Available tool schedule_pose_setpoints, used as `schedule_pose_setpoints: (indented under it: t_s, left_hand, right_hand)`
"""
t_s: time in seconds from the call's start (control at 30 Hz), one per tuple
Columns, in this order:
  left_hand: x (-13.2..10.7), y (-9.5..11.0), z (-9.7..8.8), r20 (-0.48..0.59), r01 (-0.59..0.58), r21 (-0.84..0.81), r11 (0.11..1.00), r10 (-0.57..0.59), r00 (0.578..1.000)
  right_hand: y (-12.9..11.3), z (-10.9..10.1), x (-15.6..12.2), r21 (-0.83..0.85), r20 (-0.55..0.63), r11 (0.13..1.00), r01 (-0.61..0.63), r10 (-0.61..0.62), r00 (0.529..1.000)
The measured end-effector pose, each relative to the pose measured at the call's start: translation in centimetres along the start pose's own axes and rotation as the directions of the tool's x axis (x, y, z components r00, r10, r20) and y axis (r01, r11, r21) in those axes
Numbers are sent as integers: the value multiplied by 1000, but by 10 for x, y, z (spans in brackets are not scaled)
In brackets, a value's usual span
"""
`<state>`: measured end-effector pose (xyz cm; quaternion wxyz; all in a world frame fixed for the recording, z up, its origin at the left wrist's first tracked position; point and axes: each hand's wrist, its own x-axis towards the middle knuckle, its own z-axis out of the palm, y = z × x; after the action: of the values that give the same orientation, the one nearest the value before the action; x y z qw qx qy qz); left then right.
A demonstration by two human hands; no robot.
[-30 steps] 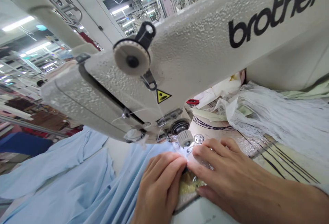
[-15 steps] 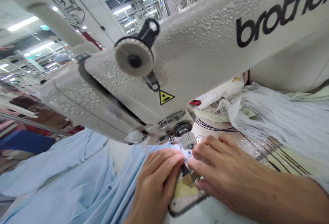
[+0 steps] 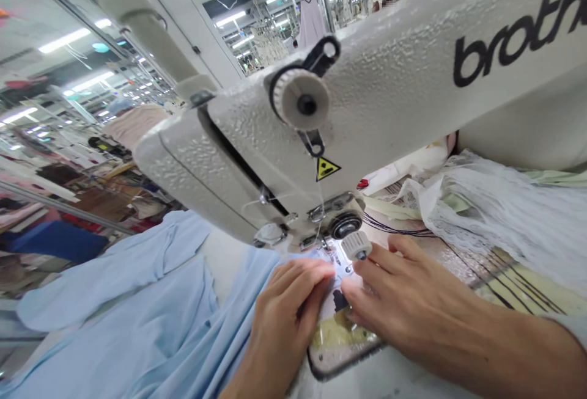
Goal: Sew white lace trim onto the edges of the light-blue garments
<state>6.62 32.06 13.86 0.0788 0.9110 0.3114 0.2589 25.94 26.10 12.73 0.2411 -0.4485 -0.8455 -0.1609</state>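
Observation:
A cream Brother sewing machine [image 3: 376,81] fills the upper view. Light blue fabric [image 3: 137,319] lies on the table to the left and runs under the machine head. My left hand [image 3: 287,313] rests on that fabric just left of the needle area, fingers bent and pressed down on the cloth. My right hand [image 3: 408,301] lies on the right side, fingertips pinched at a small piece under the presser foot [image 3: 342,264]; what they hold is too small to name. A metal plate [image 3: 339,350] shows beneath both hands.
White lace fabric [image 3: 504,228] is piled at the right under the machine arm, over a striped pale surface [image 3: 518,289]. A small red object [image 3: 362,184] lies behind the needle bar. Factory racks and other workstations stretch across the background at left.
The view has shifted left, so the machine head now sits further right. Both hands stay at the needle area; more of the metal plate shows below them.

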Motion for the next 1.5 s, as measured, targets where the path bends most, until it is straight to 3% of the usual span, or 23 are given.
schedule_pose_setpoints:
  t_s: [0.3,0.53,0.67,0.8,1.0,1.23,1.33,1.5]
  left_hand:
    - [-3,-11,-1,57,-1,-66,998,5,998]
    - [-2,-9,-4,70,-29,-20,999,30,997]
    - [3,-1,-4,45,-85,54,995,83,996]
    - [4,5,-2,-18,-32,62,998,34,999]
    - [0,4,2,8,-46,44,998,46,999]
    - [-5,3,4,10,-113,165,980,113,994]
    - [-5,3,4,-10,-75,134,988,77,997]
    - [-5,4,4,46,-35,68,997,32,998]
  right_hand:
    - [0,0,0,62,-16,997,-41,42,999]
    - [1,5,-1,231,6,956,-183,187,982]
    - [0,4,-2,262,68,944,-202,190,979]
    - [1,1,-5,272,82,941,-200,184,979]
    - [2,4,-5,266,87,942,-206,189,978]
    - [1,1,-6,277,121,934,-227,201,972]
    - [1,2,-8,285,112,932,-224,199,974]
    - [1,3,-7,280,97,938,-204,184,978]
